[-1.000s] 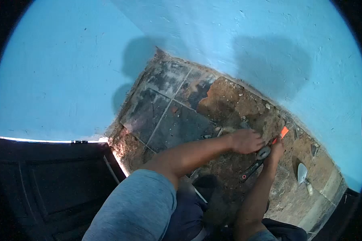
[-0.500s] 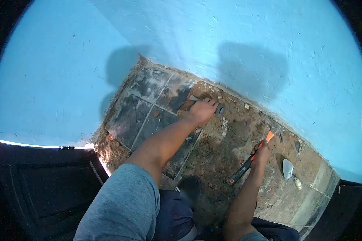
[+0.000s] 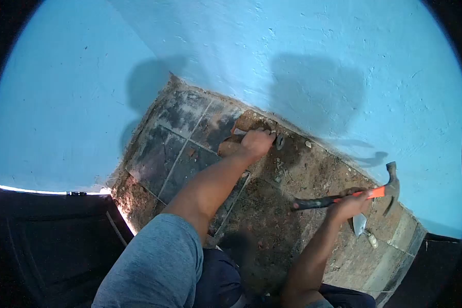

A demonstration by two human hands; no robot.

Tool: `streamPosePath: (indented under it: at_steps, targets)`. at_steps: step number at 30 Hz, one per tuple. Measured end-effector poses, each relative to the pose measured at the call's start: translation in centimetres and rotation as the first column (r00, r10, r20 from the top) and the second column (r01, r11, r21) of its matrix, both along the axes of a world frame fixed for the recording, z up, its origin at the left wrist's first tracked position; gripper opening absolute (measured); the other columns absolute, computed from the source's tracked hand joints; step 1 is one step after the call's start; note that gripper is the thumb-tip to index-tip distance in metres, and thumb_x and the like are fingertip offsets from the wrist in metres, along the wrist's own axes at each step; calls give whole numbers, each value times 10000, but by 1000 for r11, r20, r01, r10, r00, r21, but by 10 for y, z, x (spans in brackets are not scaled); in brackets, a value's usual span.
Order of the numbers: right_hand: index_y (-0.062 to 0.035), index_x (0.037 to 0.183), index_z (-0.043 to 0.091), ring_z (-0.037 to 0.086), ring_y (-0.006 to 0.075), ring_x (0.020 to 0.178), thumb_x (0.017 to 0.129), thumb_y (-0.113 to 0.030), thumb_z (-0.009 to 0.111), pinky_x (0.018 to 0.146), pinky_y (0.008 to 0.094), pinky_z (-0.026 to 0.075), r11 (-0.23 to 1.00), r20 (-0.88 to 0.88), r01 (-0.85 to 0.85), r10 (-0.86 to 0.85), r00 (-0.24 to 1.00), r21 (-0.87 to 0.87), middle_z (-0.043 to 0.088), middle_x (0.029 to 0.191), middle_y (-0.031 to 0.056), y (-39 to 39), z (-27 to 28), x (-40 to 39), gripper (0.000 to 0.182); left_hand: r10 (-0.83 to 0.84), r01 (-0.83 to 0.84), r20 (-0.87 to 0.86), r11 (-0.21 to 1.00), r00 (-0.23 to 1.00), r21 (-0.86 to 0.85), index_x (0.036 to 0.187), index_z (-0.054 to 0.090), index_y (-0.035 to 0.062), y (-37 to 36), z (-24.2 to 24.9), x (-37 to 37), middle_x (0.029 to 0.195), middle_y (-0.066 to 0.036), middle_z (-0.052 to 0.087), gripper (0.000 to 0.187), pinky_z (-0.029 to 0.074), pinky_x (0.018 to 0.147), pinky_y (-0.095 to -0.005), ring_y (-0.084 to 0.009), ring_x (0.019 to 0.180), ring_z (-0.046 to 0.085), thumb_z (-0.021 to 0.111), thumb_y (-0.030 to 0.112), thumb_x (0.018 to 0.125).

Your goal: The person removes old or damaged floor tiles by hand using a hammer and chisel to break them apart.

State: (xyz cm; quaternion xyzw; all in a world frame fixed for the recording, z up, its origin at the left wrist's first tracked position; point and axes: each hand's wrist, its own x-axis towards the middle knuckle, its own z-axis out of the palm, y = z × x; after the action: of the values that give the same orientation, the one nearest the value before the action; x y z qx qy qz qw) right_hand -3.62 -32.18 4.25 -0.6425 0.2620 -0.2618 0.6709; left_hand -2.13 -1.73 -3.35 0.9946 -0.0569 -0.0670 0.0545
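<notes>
My left hand (image 3: 257,144) is closed around a chisel (image 3: 239,132). The chisel's flat pale blade points left at the broken edge of the tiles, and its dark butt end sticks out on the right of my fist. Most of its shaft is hidden in my grip. My right hand (image 3: 348,206) grips a claw hammer (image 3: 391,190) by its orange and black handle. The hammer is raised off the floor, its metal head to the right near the blue wall, well apart from the chisel.
Dark floor tiles (image 3: 156,159) cover the corner on the left. Bare rough ground (image 3: 272,205) with loose chips lies in the middle. A trowel (image 3: 360,225) rests on the floor below the hammer. Blue walls (image 3: 231,46) meet behind, and a black door (image 3: 61,246) stands at left.
The hammer has swung up and to the right, from slanting low over the floor to nearly level. My left hand keeps the chisel at about the same spot.
</notes>
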Motion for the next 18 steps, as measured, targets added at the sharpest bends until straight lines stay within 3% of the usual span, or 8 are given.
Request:
streamPosePath:
  at_steps: [3, 4, 5, 6, 7, 11, 13, 18]
  targets:
    - [-6, 905, 561, 556, 231, 578, 1043, -340, 480, 533, 351, 447, 914, -275, -76, -40, 961, -397, 542, 688, 86, 62, -80, -27, 370, -16, 16, -4, 1000, 1000, 4, 1156, 637, 63, 2, 0, 1, 1033, -124, 682, 278, 565, 824, -446, -318, 1016, 649, 582, 135, 893]
    - [-7, 901, 567, 551, 215, 589, 1039, -324, 487, 554, 358, 447, 821, -346, -383, 244, 906, -424, 546, 700, 76, 87, -110, -44, 355, -38, 38, -9, 999, 999, 15, 1155, 631, 57, 3, -2, -1, 1035, -132, 676, 279, 567, 823, -452, -321, 1014, 649, 596, 150, 894]
    - [-8, 898, 572, 545, 198, 600, 1035, -309, 494, 575, 365, 447, 637, -418, -643, 492, 764, -426, 550, 713, 67, 104, -125, -55, 339, -60, 60, -7, 998, 998, 28, 1153, 625, 52, 3, -2, 1, 1038, -139, 670, 283, 569, 822, -457, -323, 1012, 649, 610, 165, 895]
    - [-40, 900, 570, 549, 201, 570, 1030, -339, 490, 526, 369, 444, 740, -488, -668, 555, 673, -80, 540, 679, 52, 110, -112, -60, 336, -68, 69, -29, 997, 997, 34, 1129, 646, 59, 2, -1, 3, 1033, -132, 680, 269, 567, 818, -451, -317, 1008, 653, 609, 154, 880]
    - [-72, 903, 568, 552, 203, 540, 1025, -370, 487, 477, 372, 440, 754, -518, -597, 639, 568, 276, 530, 645, 37, 109, -97, -65, 332, -72, 74, -55, 997, 996, 39, 1105, 667, 66, -1, -2, 0, 1027, -126, 690, 259, 564, 814, -445, -310, 1003, 657, 609, 143, 865]
    - [-92, 843, 532, 484, 154, 509, 1038, -371, 464, 457, 328, 377, 823, -547, -463, 565, 617, 328, 517, 665, 19, 84, -91, -75, 347, -103, 113, -136, 991, 985, 65, 1044, 704, 86, 1, -6, -3, 1011, -115, 703, 222, 556, 823, -436, -288, 997, 664, 637, 151, 842]
    - [-104, 841, 523, 481, 152, 499, 1039, -372, 459, 436, 328, 372, 861, -509, -389, 508, 695, 328, 496, 645, 12, 59, -88, -56, 340, -125, 127, -24, 984, 992, 125, 1048, 705, 97, 2, -23, 0, 996, -97, 708, 221, 522, 896, -447, -271, 1041, 640, 652, 160, 843]
    - [-84, 840, 510, 477, 152, 544, 1041, -382, 454, 495, 323, 398, 988, -217, -44, 76, 973, 146, 494, 664, 16, 15, -39, -8, 364, -192, 207, -86, 952, 978, 227, 1227, 625, 67, 3, -35, 3, 970, -98, 694, 300, 384, 1080, -476, -258, 1211, 535, 547, 137, 946]
